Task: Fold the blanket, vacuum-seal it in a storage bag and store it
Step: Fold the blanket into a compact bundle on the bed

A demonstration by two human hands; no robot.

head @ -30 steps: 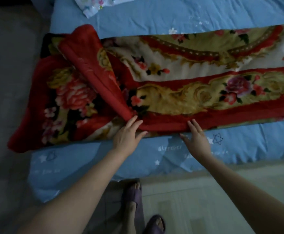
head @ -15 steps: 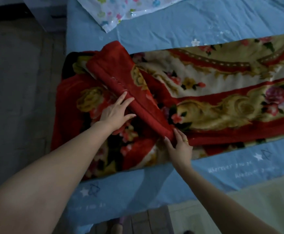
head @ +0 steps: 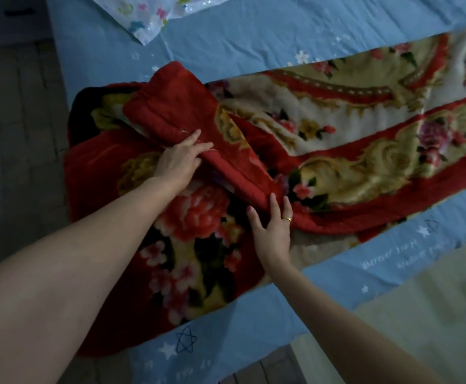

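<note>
A tiled floor (head: 18, 134) runs down the left edge, beside a bed under a thin, creased blue bedsheet (head: 254, 34) printed with white stars, outline stars and pale script; only "Wherever you go" can be made out, near the right edge. One plush, deep-pile blanket (head: 351, 139), red with cream and gold scrolls and pink-red roses, lies lengthwise across the sheet, its left end bunched and a quilted red border flap (head: 193, 126) doubled back diagonally over it. The left hand (head: 179, 162) lies on that flap, fingers nearly straight, pressing it flat. The right hand (head: 273, 228), with one gold ring, rests at the flap's lower corner, fingers extended, thumb spread, gripping nothing. At top, the corner of one glossy plastic storage bag (head: 148, 15) with pastel prints lies on the sheet, apart from the blanket.
</note>
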